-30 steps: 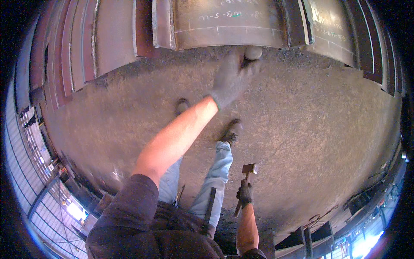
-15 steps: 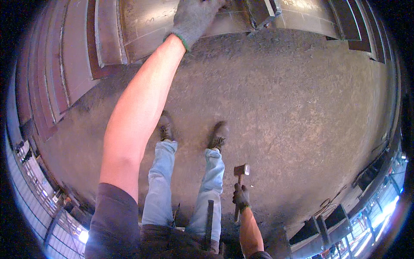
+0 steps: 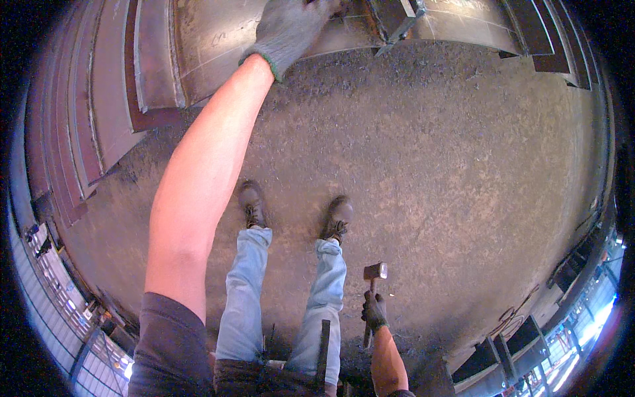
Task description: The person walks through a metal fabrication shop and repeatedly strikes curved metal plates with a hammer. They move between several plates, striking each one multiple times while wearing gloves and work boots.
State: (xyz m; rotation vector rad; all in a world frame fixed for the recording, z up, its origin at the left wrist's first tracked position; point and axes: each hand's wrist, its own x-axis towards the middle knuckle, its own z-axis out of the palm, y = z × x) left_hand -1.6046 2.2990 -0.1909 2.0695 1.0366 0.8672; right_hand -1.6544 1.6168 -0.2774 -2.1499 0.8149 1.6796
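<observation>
Gloves cover both hands. The left hand [image 3: 291, 26], in a grey knit glove with a green cuff, sits at the top centre of the frame at the end of a bare forearm that runs up from the lower left. It lies palm-down on a large steel plate [image 3: 211, 46] in the upper left; its fingers are flat and spread, with nothing gripped, though the fingertips run toward the frame's top edge and are partly hidden. Just right of the hand a dark steel channel [image 3: 397, 16] lies tilted near the plate's edge; I cannot tell whether the glove touches it.

The right hand [image 3: 375, 312], in a dark glove, is at the lower centre-right, its grip clamped around the handle of a hammer [image 3: 372, 291]. The hammer stands nearly upright in the picture, its rusty block head above the fist and clear of the floor [image 3: 463, 185], the handle continuing below the hand.

More steel plates [image 3: 86, 119] are stacked along the left rim, their edges bending with the lens. Between the two arms are the person's legs in pale blue jeans [image 3: 245, 291] and dark work boots [image 3: 253, 204], planted on a gritty brownish floor. Dark steel pieces [image 3: 542, 30] line the upper right rim.
</observation>
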